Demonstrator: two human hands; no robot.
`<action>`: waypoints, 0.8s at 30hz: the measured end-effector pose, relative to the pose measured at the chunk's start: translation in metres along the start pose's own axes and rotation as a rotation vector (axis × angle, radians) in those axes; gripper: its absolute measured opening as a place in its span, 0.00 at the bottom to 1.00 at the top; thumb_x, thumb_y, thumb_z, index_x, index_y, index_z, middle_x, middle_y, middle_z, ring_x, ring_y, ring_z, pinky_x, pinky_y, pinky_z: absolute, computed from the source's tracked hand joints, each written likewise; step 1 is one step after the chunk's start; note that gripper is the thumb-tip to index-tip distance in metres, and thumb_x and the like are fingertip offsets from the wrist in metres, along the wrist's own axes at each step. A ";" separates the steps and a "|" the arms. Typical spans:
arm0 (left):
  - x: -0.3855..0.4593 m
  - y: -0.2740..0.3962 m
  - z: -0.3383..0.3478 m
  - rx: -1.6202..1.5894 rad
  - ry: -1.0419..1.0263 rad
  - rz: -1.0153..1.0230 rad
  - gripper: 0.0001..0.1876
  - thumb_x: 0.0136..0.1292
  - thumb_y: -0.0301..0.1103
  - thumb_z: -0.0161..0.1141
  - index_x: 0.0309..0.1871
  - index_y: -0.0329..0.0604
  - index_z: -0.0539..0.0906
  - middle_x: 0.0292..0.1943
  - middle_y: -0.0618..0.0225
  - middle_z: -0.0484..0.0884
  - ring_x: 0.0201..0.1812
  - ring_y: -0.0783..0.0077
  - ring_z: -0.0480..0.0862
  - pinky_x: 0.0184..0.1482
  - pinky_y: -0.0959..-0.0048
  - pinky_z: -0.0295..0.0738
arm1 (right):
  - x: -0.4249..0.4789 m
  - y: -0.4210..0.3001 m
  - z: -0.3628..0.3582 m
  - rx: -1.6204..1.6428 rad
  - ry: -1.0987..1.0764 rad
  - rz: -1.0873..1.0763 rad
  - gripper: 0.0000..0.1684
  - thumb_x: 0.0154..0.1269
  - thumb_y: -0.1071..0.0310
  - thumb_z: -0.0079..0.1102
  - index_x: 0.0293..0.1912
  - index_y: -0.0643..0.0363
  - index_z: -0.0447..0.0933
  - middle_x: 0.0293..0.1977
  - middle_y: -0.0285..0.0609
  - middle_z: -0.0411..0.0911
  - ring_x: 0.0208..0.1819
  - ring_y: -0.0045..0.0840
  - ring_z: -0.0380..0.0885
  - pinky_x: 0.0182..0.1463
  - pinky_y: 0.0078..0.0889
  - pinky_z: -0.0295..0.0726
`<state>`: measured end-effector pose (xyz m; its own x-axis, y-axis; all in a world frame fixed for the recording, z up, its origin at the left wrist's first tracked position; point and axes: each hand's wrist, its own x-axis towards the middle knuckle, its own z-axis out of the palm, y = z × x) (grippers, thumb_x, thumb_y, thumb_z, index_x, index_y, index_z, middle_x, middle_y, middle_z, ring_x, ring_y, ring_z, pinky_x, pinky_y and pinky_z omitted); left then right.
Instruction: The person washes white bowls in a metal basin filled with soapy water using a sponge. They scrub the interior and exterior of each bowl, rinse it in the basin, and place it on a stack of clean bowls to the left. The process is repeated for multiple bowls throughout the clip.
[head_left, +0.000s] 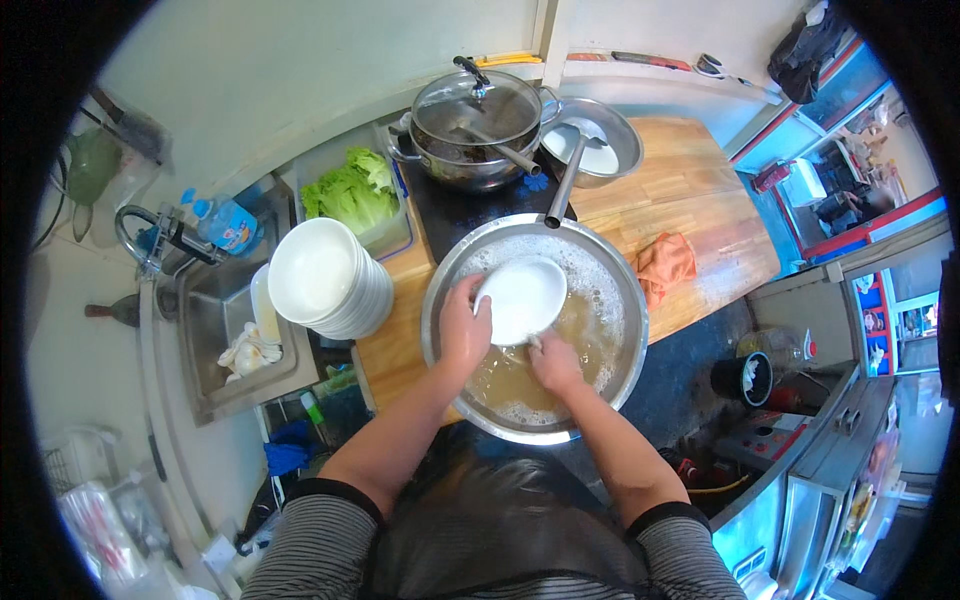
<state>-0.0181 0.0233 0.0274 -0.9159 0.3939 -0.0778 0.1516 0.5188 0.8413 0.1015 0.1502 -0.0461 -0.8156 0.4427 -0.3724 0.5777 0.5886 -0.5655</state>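
Observation:
A white bowl (522, 298) is tilted above cloudy, sudsy water in a wide stainless-steel basin (436, 330). My left hand (463, 330) grips the bowl by its left rim, thumb over the edge. At the bowl's lower rim is my right hand (556, 363), fingers curled close to the water. Something small and pale shows at its fingertips; whether it is held or is the bowl's edge cannot be made out. Left of the basin stands a tall stack of white bowls (330, 281).
Behind the basin, a glass-lidded pot (472, 161) sits on a black cooktop (442, 217). A long-handled ladle (568, 180) rests in a metal bowl (630, 154), its handle reaching the basin's rim. An orange cloth (666, 264), a lettuce container (386, 238) and a sink (199, 330) are nearby.

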 end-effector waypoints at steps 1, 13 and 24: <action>0.004 -0.003 0.005 -0.101 0.034 -0.145 0.21 0.62 0.23 0.56 0.59 0.36 0.71 0.54 0.50 0.77 0.54 0.53 0.79 0.59 0.62 0.71 | 0.001 -0.003 -0.002 0.123 0.014 0.122 0.17 0.62 0.67 0.51 0.50 0.61 0.78 0.46 0.55 0.80 0.52 0.48 0.76 0.58 0.46 0.73; -0.007 -0.005 0.038 -1.226 -0.482 -1.060 0.13 0.69 0.32 0.46 0.48 0.40 0.80 0.37 0.56 0.84 0.38 0.60 0.85 0.38 0.67 0.83 | -0.066 -0.046 -0.018 -0.090 0.301 -0.672 0.35 0.67 0.58 0.52 0.70 0.59 0.59 0.71 0.52 0.55 0.71 0.49 0.56 0.72 0.55 0.53; -0.033 -0.057 0.052 -1.220 -0.880 -0.962 0.14 0.68 0.45 0.56 0.31 0.45 0.77 0.15 0.78 0.70 0.15 0.82 0.69 0.15 0.84 0.62 | 0.003 -0.083 -0.072 0.353 0.525 -0.470 0.21 0.70 0.60 0.45 0.57 0.59 0.74 0.51 0.52 0.77 0.55 0.39 0.76 0.60 0.31 0.71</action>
<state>0.0225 0.0205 -0.0456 0.0037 0.7826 -0.6225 -0.9723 0.1483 0.1807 0.0531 0.1509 0.0528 -0.8000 0.5136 0.3102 0.0598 0.5827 -0.8105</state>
